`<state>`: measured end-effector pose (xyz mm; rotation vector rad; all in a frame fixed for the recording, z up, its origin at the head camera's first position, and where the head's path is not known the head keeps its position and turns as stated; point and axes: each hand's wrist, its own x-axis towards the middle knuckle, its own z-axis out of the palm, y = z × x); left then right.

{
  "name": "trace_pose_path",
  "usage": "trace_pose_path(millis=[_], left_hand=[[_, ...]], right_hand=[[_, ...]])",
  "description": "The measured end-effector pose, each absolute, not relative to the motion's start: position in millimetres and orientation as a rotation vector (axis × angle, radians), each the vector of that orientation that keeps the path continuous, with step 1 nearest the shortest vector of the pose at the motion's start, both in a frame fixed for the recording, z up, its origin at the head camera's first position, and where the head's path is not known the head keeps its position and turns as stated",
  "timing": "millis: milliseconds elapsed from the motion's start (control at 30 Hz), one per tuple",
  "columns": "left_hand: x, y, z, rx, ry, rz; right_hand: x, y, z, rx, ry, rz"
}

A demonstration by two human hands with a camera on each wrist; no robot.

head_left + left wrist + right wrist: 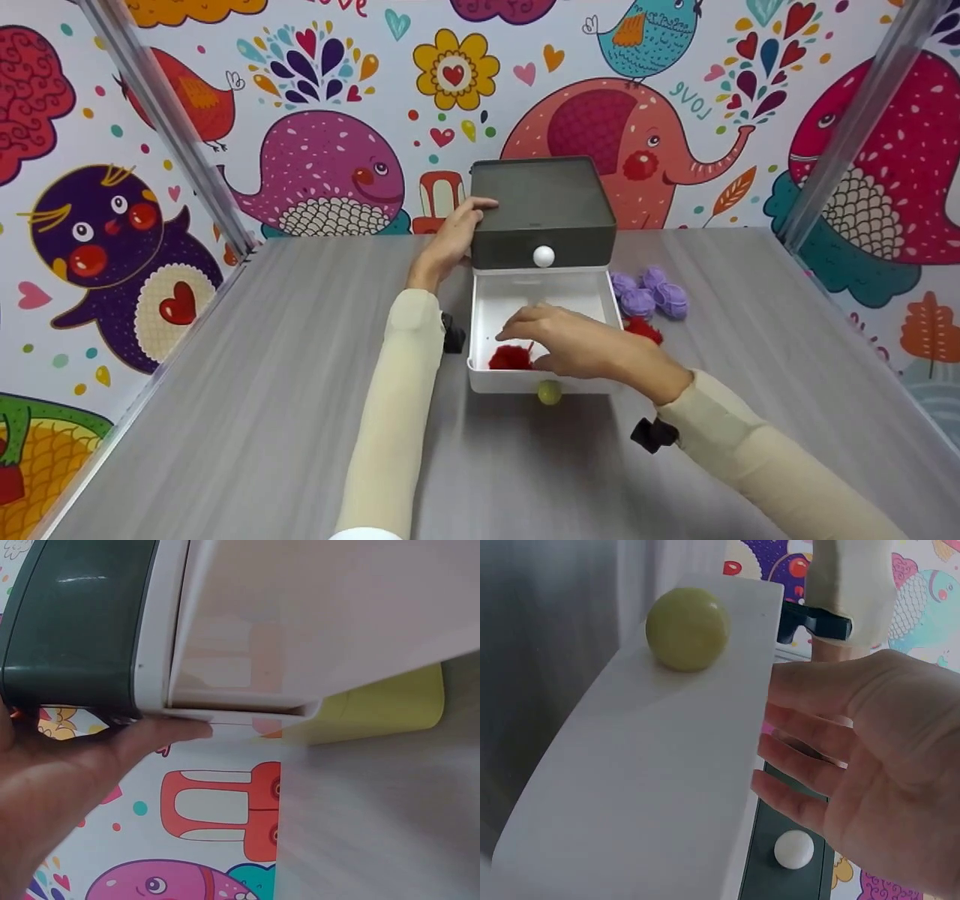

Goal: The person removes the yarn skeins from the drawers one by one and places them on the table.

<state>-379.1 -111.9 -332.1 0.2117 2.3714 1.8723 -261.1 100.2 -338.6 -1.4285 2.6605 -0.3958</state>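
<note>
A small drawer box (544, 191) with a dark grey-green top stands at the back of the table, its lower white drawer (480, 315) pulled out. My left hand (448, 241) holds the box at its left side, fingers over the top edge and thumb (161, 733) along the side. Over the open drawer hovers my right hand (566, 341), fingers loosely bent. Beneath its fingertips, a red fuzzy clump (510, 358) lies near the drawer's front. In the right wrist view, the fingers (802, 761) reach behind the drawer's front, where a yellow-green round knob (687, 630) sits.
Right of the drawer lie several purple balls (637, 302) that look like yarn, with another red fuzzy clump (643, 330) beside them. The upper drawer, with a white knob (544, 256), is closed. A brightly printed wall (450, 150) rises directly behind the box.
</note>
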Motion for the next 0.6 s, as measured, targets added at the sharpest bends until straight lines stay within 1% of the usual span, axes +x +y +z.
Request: trace_pose_path(millis=[367, 600], left_hand=[[-381.7, -112.1, -334.4, 0.221, 2.374, 1.861], [-381.1, -112.6, -333.9, 0.201, 2.377, 1.860]], right_hand=[[-265.1, 90.7, -339.5, -1.404, 2.568, -0.300], [-269.6, 86.1, -339.6, -1.410, 2.491, -0.355]])
